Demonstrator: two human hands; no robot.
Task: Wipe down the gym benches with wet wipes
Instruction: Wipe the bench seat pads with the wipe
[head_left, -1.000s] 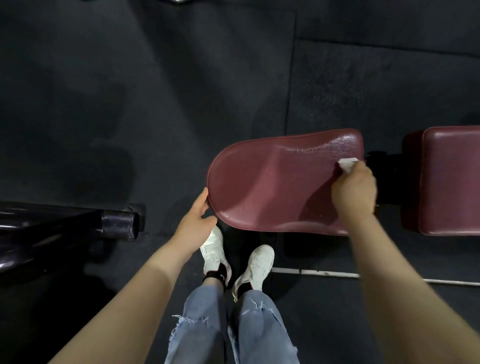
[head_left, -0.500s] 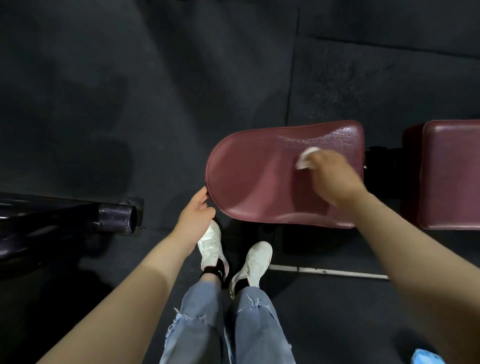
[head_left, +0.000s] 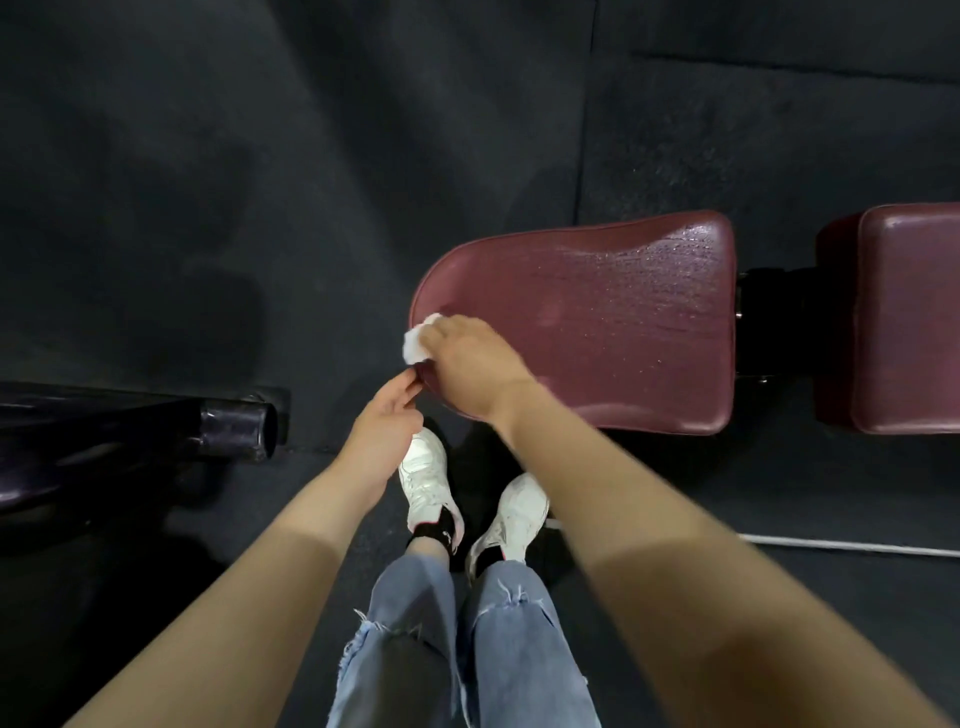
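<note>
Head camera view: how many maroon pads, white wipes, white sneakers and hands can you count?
Maroon pads: 2, seat pad and second pad
White wipes: 1
White sneakers: 2
Hands: 2, left hand, right hand
Total: 7

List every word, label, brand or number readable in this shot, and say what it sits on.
None can be read.
Maroon seat pad: bare vinyl with wet sheen, no label showing.
Second maroon pad: no print visible.
White wipe under the right hand: plain.
White sneakers: no legible brand.
Black sock: a small pale mark, too blurred to read.
Black metal tube: no marking visible.
</note>
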